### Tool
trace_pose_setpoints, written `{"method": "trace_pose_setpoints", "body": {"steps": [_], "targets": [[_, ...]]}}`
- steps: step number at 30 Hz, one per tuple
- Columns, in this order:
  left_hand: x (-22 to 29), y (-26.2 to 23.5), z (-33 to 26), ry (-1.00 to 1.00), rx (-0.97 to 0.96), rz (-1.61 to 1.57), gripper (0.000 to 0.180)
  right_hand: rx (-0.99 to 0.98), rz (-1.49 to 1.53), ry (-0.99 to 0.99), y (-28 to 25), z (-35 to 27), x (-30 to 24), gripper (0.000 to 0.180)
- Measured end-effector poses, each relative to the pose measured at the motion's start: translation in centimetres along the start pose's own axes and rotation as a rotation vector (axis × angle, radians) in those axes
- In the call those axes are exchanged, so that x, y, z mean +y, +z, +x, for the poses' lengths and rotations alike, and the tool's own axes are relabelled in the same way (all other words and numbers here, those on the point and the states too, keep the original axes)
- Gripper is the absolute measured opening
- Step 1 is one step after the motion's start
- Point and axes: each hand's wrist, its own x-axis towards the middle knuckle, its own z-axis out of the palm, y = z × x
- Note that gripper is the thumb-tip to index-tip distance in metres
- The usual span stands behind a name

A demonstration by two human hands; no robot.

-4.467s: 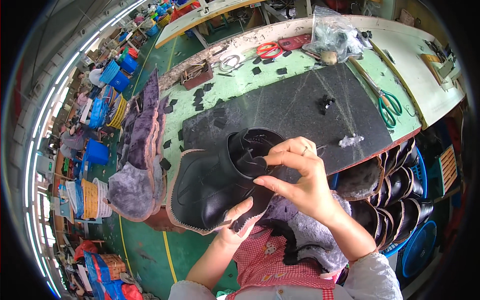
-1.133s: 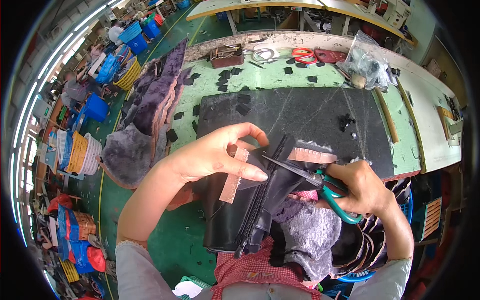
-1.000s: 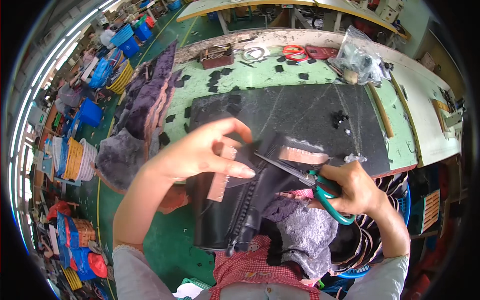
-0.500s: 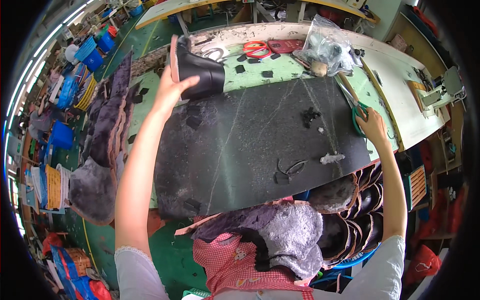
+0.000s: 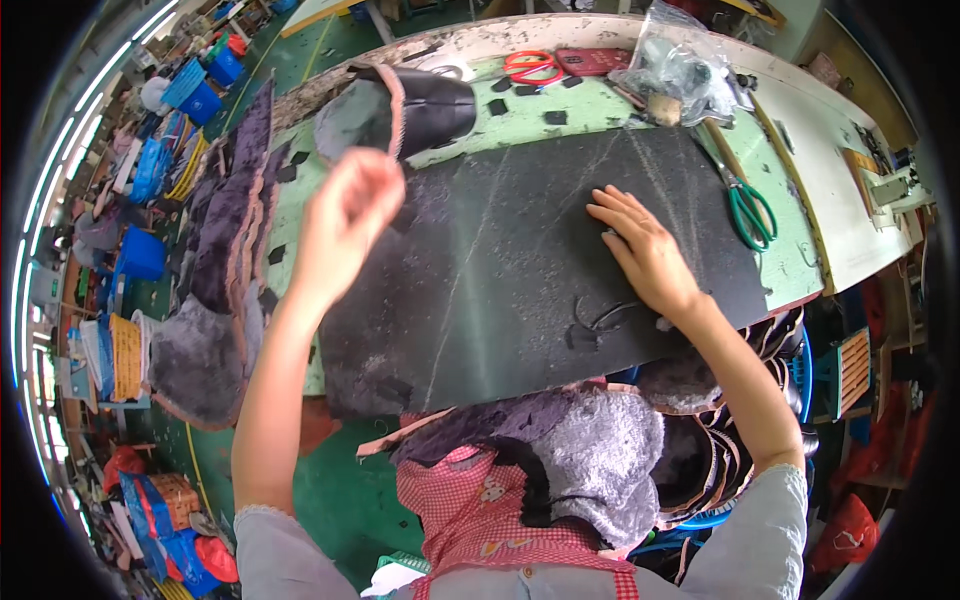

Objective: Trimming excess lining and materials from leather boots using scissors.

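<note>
Left hand: the left hand (image 5: pixel 345 215) is hovering above the left end of the mat (image 5: pixel 520 260), fingers loosely curled and gripping nothing; it is nearest to the boot piece (image 5: pixel 415 105)
Right hand: the right hand (image 5: pixel 645 255) is lying flat on the mat, palm down and fingers spread, holding nothing; black scraps (image 5: pixel 595 320) are lying just beside its wrist
Boot piece: black with a furry lining and pinkish edge; it is lying at the table's far left, beyond the mat, apart from both hands
Green scissors: the green scissors (image 5: pixel 748 205) are resting on the table (image 5: pixel 800 150) just off the mat's right edge, near the right hand
Far edge: red scissors (image 5: pixel 530 66) and a clear bag (image 5: pixel 680 65) are sitting there
Left side: a fur stack (image 5: pixel 225 250) is hanging beside the table
Lap: grey fur (image 5: pixel 600 460) is lying over a checked apron (image 5: pixel 470 510)
</note>
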Motion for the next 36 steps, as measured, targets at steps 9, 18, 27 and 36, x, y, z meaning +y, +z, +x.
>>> {"method": "trace_pose_setpoints", "body": {"steps": [9,18,27,36], "targets": [[1.6,0.3,-22.2,-0.491,-0.684,0.21,0.055,-0.314,0.583,-0.004,-1.4,-5.8,-13.8,0.017],[5.8,4.2,-21.6,-0.675,-0.324,-0.691,0.017,-0.597,0.255,0.18,5.8,-11.7,-23.6,0.11],[3.7,7.5,-21.7,-0.251,-0.114,0.045,0.046,-0.825,0.771,0.284,7.4,-14.4,-20.6,0.042],[3.7,6.5,-24.3,-0.205,-0.339,-0.013,0.038,-0.073,0.177,0.295,-3.1,-4.6,-9.1,0.029]]}}
